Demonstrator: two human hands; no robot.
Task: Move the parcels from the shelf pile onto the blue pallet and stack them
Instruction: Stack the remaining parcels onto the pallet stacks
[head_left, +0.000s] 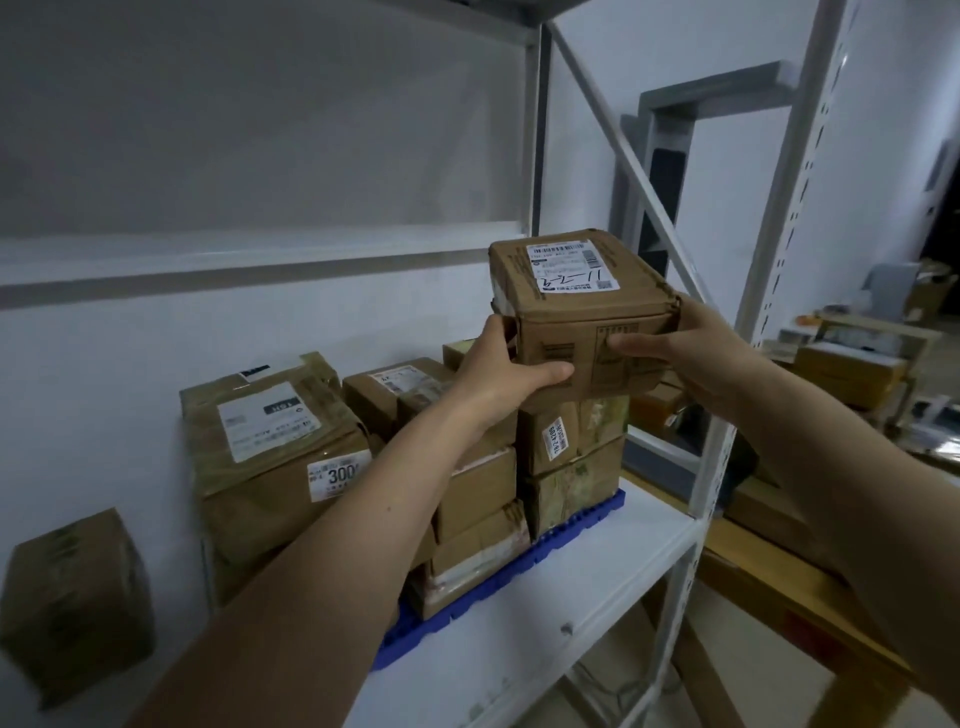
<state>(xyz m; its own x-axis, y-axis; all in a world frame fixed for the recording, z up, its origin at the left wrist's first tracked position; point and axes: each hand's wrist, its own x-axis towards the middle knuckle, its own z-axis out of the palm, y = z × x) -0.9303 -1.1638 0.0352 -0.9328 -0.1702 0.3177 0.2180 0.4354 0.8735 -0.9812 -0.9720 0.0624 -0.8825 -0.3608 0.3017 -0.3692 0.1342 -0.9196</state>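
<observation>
Head view, surface: a white metal shelf (597, 587) against a pale wall, with a flat blue plastic pallet (524, 566) lying near its right end.
Room: dim; a wooden bench (779, 566) and more cartons stand beyond the shelf's right upright.
Held parcel: a brown taped cardboard box with a white shipping label (582, 306), raised above the front right stack on the pallet.
Left hand (498, 369): grips the box's left side, thumb under its front edge.
Right hand (691, 348): grips the right side, thumb across the front face.
Count: at least six stacked parcels on the pallet; one lone brown carton (72, 603) at the shelf's left end.
</observation>
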